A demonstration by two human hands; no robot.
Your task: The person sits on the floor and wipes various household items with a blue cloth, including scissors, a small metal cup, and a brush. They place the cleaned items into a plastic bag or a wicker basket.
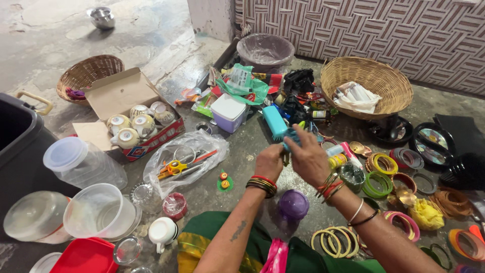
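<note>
Two hands grip blue comb.

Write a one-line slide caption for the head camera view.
Both hands, left hand and right hand, grip a small turquoise plastic item above a grey floor crowded with coloured bangles.

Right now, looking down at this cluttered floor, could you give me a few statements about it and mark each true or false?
1. Both hands meet on a teal comb. True: left hand and right hand grip the teal comb.
2. The cardboard box holds shoes. False: it holds round painted cups.
3. The basket by the wall holds white folded material. True.
4. Yellow-handled scissors lie in a clear bag. True.
5. The purple container sits inside the black bin. False: it stands on the floor below the hands.
</note>
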